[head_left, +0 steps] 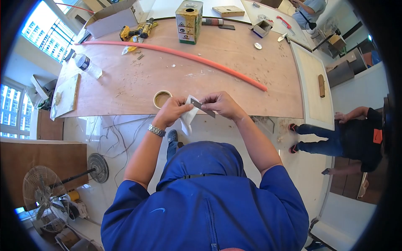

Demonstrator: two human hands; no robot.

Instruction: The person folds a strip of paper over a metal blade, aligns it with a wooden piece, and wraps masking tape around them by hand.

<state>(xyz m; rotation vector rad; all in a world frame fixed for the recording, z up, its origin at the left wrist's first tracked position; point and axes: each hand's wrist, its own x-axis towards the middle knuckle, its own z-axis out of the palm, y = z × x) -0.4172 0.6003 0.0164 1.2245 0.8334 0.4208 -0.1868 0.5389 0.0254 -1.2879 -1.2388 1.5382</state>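
Observation:
Both my hands meet over the front edge of the wooden worktable [138, 106]. My left hand [171, 110], closed, pinches a crumpled white cloth or tissue [188, 120] that hangs below the fingers. Its thumb also lies against one end of a flat grey metal blade [205, 108] with a small hole in it. The fingers of my right hand [222, 104] are closed on the blade's upper edge, near its other end. Just left of my left hand, a roll of tape [162, 99] lies flat on the table.
A long orange-red tube [180, 53] crosses the table. Behind it stand a metal can [189, 23], yellow power drills [138, 31] and a cardboard box [112, 20]. A water bottle [88, 66] lies left. A person [356, 134] stands right; a floor fan [46, 196] stands lower left.

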